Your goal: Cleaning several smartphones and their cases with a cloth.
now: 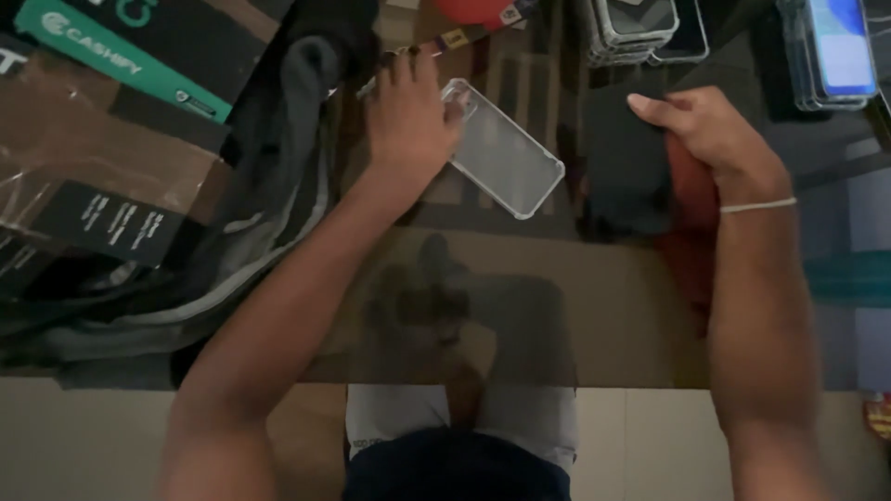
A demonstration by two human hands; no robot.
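Observation:
A clear, transparent phone case (pixel 506 161) lies tilted on the glass counter (pixel 613 315). My left hand (pixel 408 116) rests on the case's upper left corner, fingers together and pointing away from me. My right hand (pixel 710 130) lies to the right on a dark flat object (pixel 624 167), fingers closed along its upper edge; a thin white band circles that wrist. I cannot tell what the dark object is.
A dark bag with grey trim (pixel 269 186) lies at the left beside plastic-wrapped black and green boxes (pixel 111 56). Stacks of clear phone cases (pixel 640 28) stand at the back, and a phone with a lit blue screen (pixel 840 46) at the far right.

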